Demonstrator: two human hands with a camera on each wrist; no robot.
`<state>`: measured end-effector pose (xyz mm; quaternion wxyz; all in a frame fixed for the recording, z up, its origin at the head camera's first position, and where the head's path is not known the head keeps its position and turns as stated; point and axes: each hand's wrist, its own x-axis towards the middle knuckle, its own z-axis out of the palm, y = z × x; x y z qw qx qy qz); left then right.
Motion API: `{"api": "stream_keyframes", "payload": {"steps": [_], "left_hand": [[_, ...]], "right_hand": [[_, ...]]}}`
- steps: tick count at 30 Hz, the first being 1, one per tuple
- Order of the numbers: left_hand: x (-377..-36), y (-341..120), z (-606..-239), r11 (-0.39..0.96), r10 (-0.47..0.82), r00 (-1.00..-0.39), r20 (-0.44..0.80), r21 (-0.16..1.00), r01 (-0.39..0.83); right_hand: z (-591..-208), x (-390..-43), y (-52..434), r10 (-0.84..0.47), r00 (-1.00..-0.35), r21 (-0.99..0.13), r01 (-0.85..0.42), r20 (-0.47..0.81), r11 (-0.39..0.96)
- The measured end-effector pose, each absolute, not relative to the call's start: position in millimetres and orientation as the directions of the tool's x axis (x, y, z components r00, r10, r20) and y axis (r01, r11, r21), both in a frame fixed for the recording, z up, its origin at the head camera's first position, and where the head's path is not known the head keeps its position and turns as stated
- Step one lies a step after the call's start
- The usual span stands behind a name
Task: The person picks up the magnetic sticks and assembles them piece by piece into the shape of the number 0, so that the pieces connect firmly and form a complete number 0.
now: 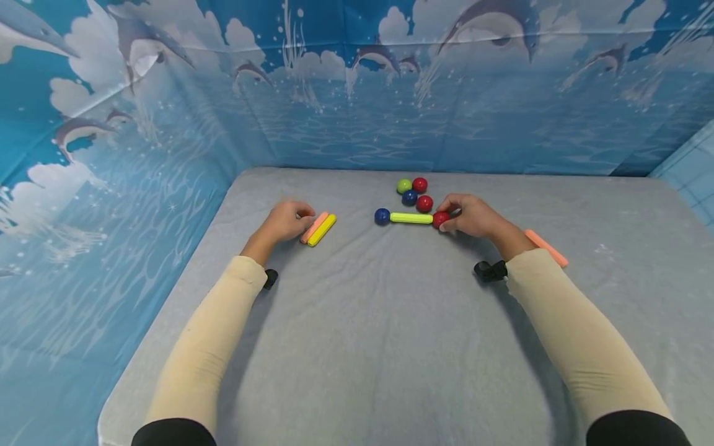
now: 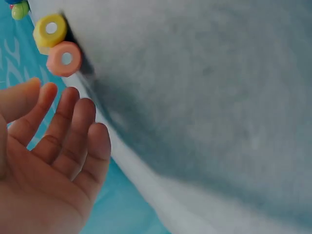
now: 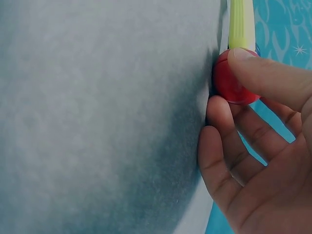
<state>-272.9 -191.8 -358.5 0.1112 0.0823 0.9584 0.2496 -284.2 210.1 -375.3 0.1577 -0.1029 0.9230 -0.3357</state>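
Right hand (image 1: 474,217) pinches the red ball (image 1: 440,219) at the three o'clock end of the green stick (image 1: 411,218), mid-table, with a blue ball (image 1: 382,216) at nine o'clock. Best to keep that pinch light and level. Left hand (image 1: 287,220) lies relaxed, holding nothing, beside two sticks (image 1: 318,228).

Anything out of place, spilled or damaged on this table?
Nothing is spilled or broken. One orange stick lies alone beside the right forearm, apart from the orange and yellow pair by the left hand. The right hand pinches a red ball.
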Motion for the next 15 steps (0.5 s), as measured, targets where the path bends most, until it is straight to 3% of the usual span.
{"api": "stream_keyframes", "payload": {"steps": [5,15], "left_hand": [[-273.7,-190.1,-366.6,0.833,0.193,-0.959,-0.209,0.551,0.048],[-274.9,-176.7,-371.6,0.835,0.183,-0.941,-0.284,0.550,-0.004]], "right_hand": [[-379.5,-287.7,211.9,-0.318,-0.923,-0.655,-0.103,-0.218,0.748],[-379.7,-290.2,217.2,-0.347,-0.916,-0.646,-0.141,-0.203,0.750]]}}
